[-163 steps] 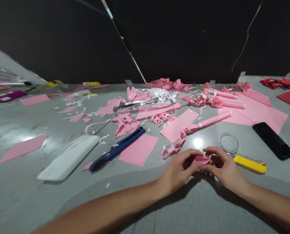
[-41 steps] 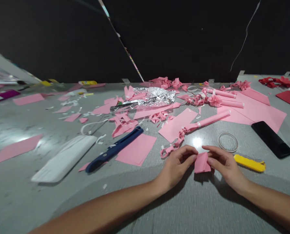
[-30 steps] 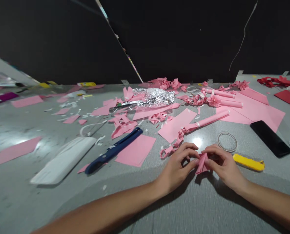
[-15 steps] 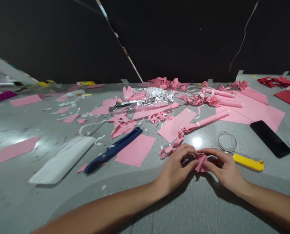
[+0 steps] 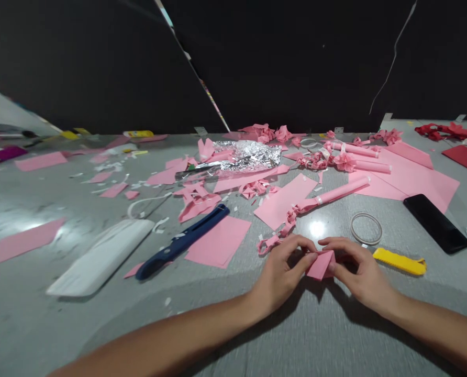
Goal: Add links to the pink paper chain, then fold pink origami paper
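Two bare hands meet over a grey tabletop (image 5: pixel 233 335). The left hand (image 5: pixel 277 271) and right hand (image 5: pixel 361 269) pinch a small folded pink paper (image 5: pixel 319 266) between thumbs and fingers, narrowly. Half a second ago its pleats were bunched inward; now a flatter face shows, with a ridge, suggesting the folding is partway along. Just right of the grip lies a yellow cutter (image 5: pixel 400 261); beyond the left hand, a pink paper chain (image 5: pixel 289 224).

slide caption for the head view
Left hand and right hand hold a small folded pink paper near a yellow tool.
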`<state>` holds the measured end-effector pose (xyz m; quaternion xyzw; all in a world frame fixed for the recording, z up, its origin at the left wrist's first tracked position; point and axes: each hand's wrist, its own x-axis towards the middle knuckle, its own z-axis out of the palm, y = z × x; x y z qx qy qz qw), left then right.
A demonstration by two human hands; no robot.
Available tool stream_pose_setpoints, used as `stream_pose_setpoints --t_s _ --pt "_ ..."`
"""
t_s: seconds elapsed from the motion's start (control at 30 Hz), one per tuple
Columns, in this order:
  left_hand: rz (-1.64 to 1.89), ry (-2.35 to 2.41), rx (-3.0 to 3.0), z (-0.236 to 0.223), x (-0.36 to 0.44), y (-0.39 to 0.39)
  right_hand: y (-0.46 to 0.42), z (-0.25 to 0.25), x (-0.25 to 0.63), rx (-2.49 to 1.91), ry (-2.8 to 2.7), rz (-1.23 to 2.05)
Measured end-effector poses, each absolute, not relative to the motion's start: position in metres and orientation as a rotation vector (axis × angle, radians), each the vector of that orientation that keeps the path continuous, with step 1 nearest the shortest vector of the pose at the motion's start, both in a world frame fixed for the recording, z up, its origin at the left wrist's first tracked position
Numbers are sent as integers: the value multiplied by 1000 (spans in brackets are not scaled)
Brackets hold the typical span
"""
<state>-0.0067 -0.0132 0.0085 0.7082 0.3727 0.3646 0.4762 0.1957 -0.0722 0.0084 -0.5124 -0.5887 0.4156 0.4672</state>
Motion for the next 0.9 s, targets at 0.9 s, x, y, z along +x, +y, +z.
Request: stream_pose_setpoints --t_s 0.9 --pt "859 863 1635 0 -6 -14 -69 6 197 -1122 -1183 1303"
